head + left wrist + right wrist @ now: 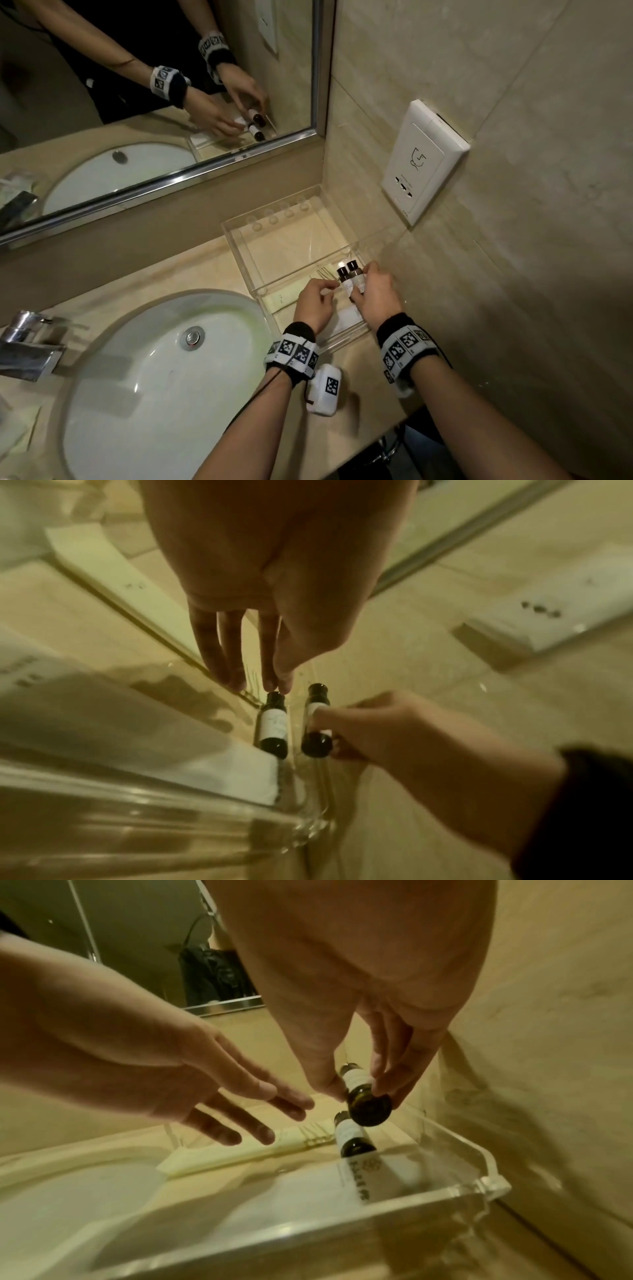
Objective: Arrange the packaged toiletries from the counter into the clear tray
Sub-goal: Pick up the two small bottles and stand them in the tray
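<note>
A clear tray [239, 258] sits on the counter in the corner by the wall. Two small dark bottles with white labels are at its near right end. The left bottle [343, 278] [273, 725] [351, 1141] lies on the tray floor. My left hand [330, 286] [277, 688] [270, 1115] has straight fingers, with the tips at that bottle's cap. My right hand [363, 281] [359, 1093] pinches the right bottle [354, 270] [316, 723] [368, 1107] between thumb and fingers, just beside the first one. A pale comb packet [284, 298] [246, 1150] and a white printed packet [349, 317] [359, 1180] also lie in the tray.
A white oval sink [164, 377] fills the counter left of the tray, with a chrome faucet [27, 346] at its left. A mirror [154, 102] runs along the back. A white socket panel [424, 161] is on the right wall above the tray.
</note>
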The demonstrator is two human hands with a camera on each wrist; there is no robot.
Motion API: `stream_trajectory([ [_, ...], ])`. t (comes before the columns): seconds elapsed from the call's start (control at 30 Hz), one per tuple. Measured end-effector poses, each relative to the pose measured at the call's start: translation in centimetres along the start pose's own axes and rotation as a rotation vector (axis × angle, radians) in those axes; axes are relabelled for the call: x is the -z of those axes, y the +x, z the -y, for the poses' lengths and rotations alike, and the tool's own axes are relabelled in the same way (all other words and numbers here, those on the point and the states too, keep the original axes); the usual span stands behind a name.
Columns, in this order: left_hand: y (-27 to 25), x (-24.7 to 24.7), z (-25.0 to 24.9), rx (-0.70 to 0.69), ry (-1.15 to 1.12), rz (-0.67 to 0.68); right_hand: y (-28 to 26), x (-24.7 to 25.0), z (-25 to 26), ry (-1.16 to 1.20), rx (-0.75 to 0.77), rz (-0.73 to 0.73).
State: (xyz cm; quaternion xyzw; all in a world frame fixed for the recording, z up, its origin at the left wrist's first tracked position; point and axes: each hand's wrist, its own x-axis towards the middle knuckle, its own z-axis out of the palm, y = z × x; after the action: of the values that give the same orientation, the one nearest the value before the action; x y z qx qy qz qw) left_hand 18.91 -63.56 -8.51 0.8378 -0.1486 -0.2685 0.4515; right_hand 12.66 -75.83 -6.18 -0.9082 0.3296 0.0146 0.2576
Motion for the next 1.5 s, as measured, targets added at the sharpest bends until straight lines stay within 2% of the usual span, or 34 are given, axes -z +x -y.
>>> stream_trajectory([
  [0.1,-0.1,-1.0,0.6,-0.160,0.229,0.044,0.4,-0.4,0.2,-0.088,0.017,0.018],
  [0.27,0.1,-2.2,1.2,-0.153,0.367,0.129,0.9,-1.2,0.1,-0.207,0.028,0.058],
  [0.63,0.7,-2.4,2.3,-0.174,0.404,0.159,0.2,-1.2,-0.9,-0.236,0.074,0.063],
  [1.5,0.1,-3.6,1.7,-0.168,0.405,0.107,-1.1,-0.7,-0.8,-0.403,0.170,0.051],
])
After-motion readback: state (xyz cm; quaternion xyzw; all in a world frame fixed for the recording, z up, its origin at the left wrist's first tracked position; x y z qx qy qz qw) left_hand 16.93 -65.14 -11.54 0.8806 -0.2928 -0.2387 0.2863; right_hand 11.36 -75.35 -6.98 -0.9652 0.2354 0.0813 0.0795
